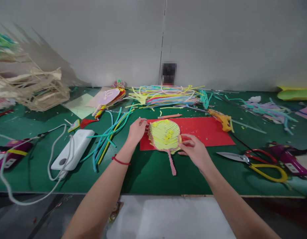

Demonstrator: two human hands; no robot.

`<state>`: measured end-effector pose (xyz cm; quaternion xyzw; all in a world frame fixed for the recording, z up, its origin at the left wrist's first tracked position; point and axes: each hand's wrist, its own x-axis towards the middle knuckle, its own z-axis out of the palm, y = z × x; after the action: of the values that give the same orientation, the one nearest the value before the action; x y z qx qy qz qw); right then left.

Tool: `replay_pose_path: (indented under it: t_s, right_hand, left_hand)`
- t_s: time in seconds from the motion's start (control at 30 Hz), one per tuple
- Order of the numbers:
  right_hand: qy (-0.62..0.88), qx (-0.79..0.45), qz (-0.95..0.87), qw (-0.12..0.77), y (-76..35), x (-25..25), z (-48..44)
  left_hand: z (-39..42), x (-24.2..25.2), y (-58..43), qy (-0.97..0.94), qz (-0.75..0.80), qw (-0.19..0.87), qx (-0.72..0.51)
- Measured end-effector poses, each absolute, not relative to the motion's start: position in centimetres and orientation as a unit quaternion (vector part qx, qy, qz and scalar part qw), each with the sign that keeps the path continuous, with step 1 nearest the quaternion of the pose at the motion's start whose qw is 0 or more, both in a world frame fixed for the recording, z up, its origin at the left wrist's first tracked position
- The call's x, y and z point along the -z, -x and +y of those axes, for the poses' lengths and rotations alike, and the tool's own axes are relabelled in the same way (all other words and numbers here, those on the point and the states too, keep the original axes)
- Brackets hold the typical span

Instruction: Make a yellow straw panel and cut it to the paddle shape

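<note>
A round yellow craft fan (165,136) with slanting ribs, a pink rim and a pink handle lies near the middle, over a red sheet (200,129). Small yellow flower shapes sit on its face, and the handle points toward me. At the fan's left edge, my left hand (137,130) has its fingers closed on the rim, the fingertips partly hidden. My right hand (194,147) pinches the opposite edge, low on the right. A red cord circles my left wrist.
Red-and-yellow-handled scissors (255,162) and an orange glue gun (221,120) are on the right. A white power bank (73,149) with a cable stands left, beside loose fuzzy stems (111,132). Behind lies a pile of coloured stems (170,97), near another fan (108,97).
</note>
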<state>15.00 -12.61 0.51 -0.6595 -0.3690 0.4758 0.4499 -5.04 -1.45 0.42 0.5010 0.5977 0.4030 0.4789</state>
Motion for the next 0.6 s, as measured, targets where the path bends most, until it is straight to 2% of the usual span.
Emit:
replay_pose_path:
  t_s: [0.4, 0.6]
  right_hand:
    - [0.649, -0.484, -0.319, 0.493, -15.6, -1.0, -11.1]
    - [0.696, -0.426, -0.378, 0.437, -15.9, -0.5, -10.7]
  left_hand:
    - [-2.1, -1.4, 4.5, -0.430, 0.548, 0.555, -0.454]
    - [-1.2, -0.3, 4.3, -0.459, 0.563, 0.529, -0.439]
